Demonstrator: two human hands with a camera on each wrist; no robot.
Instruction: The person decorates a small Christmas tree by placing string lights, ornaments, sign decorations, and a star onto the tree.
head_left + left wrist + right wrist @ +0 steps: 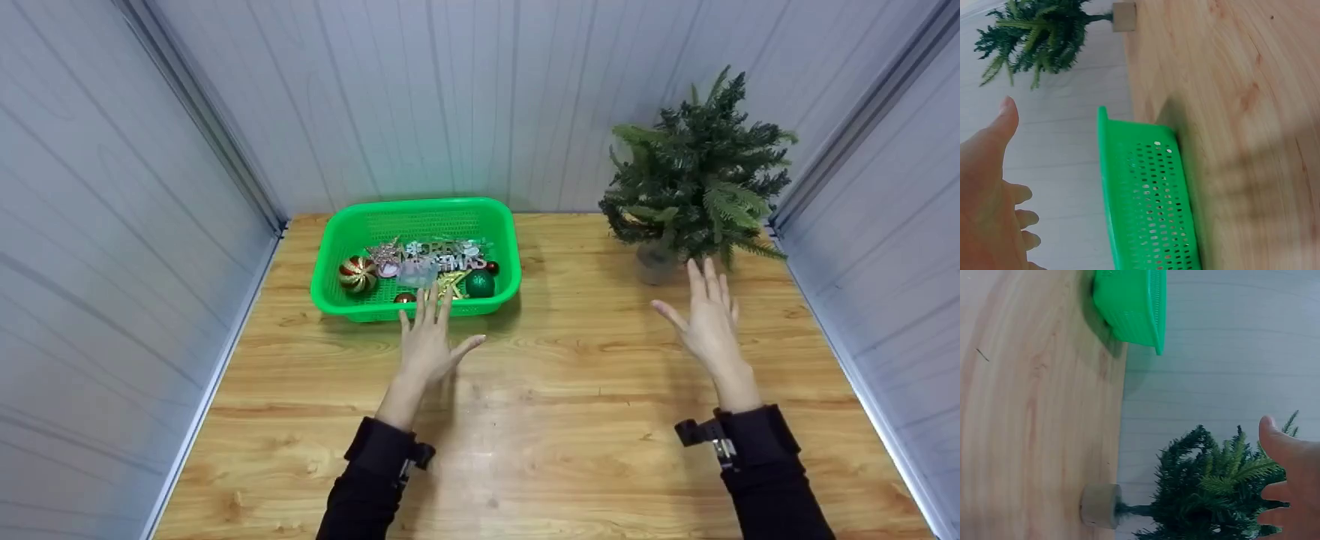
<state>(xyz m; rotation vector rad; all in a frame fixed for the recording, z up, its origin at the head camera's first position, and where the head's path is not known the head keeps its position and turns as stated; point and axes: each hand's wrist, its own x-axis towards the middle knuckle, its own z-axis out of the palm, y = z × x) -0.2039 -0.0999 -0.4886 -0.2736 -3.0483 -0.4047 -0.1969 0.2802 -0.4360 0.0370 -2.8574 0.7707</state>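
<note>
Green basket (360,311) sits left of centre in the head view's upper half, its long axis running side to side across the frame. It lies straight up the frame from the left hand (427,349), the nearer one; the fingertips overlap the near rim there, yet the left wrist view shows a gap between them. That grip is apart, fingers straight and spread, holding nothing. The right hand (711,324), likewise spread and empty, points at the lower branches of the tree (694,172), upright at upper right on the bench (570,420); whether it touches them I cannot tell.

Counted: two hands, one basket, one tree. Inside the basket are one striped ball (358,275), one green ball (480,283), one small dark-red ball (492,267), one brownish ball (405,298) partly hidden, one gold ornament (450,285) and one pinkish glittery star (385,251). Silvery lettering (461,262) and smaller pieces overlap too much to count.
</note>
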